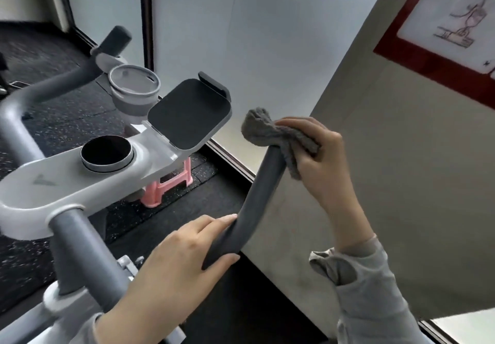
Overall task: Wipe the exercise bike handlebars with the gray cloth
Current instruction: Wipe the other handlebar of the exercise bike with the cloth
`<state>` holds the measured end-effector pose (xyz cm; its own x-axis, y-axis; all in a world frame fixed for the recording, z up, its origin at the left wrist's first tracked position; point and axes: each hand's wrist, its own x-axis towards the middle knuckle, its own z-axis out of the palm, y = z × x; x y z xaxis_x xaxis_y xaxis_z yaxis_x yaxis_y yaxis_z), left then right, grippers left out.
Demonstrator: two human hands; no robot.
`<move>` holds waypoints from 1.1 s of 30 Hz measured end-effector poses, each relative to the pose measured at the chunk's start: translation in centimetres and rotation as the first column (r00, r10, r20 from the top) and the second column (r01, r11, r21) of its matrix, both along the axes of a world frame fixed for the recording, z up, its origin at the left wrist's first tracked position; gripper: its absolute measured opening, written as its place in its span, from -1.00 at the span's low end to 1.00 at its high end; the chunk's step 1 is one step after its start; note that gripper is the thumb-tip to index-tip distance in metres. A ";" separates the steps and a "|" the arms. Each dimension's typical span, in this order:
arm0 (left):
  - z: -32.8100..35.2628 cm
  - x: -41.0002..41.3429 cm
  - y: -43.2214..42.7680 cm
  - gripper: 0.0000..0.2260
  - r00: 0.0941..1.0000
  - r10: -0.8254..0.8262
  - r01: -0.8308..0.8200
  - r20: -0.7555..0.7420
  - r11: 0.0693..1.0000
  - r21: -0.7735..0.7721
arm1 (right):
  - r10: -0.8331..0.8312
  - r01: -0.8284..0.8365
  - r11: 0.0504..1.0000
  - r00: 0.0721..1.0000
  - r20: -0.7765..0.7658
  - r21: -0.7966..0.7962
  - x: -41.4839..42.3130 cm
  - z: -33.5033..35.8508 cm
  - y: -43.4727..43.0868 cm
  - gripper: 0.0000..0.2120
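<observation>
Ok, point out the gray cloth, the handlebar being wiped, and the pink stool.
gray cloth (270, 132), head view, bunched middle.
handlebar (257, 196), head view, dark foam grip.
pink stool (171, 183), head view, leg.

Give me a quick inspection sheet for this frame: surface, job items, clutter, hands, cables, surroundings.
Surface: dark speckled floor mat under the bike.
Job's things: gray cloth bunched over the tip of the right handlebar; left handlebar untouched now.
Clutter: pink stool on the floor beyond the console; cup holder and phone cradle hold nothing.
Hands: right hand grips the cloth on the bar tip; left hand clasps the same bar lower down.
Cables: nothing seen.
Surroundings: pale wall panels, red-framed poster upper right.
</observation>
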<state>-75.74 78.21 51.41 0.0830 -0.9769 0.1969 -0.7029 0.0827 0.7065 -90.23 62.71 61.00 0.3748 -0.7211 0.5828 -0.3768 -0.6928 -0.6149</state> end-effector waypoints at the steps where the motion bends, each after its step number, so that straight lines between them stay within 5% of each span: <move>1: 0.0 -0.1 0.0 -0.53 1.000 0.006 -0.006 -0.003 1.000 0.000 | 0.051 -0.052 0.991 0.999 0.012 0.121 -0.4 0.4 -0.4 -0.63; 6: 0.0 -0.2 0.2 -0.55 1.000 0.011 -0.011 -0.022 1.000 0.028 | 0.121 -0.172 0.920 0.979 0.162 0.353 -1.3 0.2 -1.4 -0.71; 12: 0.2 -0.3 0.3 -0.48 1.000 0.015 -0.015 0.012 1.000 0.023 | -0.073 -0.064 0.940 0.921 0.383 0.334 -1.4 -3.7 0.1 -0.61; 18: 0.4 -0.4 0.4 -0.47 1.000 0.020 -0.021 0.019 0.999 0.038 | -0.264 0.060 0.940 0.751 0.605 0.337 1.0 -7.2 3.0 -0.58; 23: 0.4 -0.5 0.5 -0.41 1.000 0.021 -0.022 0.015 0.999 0.041 | -0.337 0.105 0.919 0.711 0.618 0.380 1.4 -8.5 4.6 -0.73; 33: 0.4 -0.4 1.0 -0.46 0.999 0.013 -0.014 0.053 0.999 0.031 | -0.264 0.014 0.909 0.794 0.548 0.417 0.3 -10.0 6.9 -0.73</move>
<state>-76.15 79.19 51.84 0.0866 -0.9814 0.1712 -0.7402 0.0516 0.6704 -89.90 69.57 51.01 -0.0670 -0.9424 0.3277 0.0646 -0.3319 -0.9411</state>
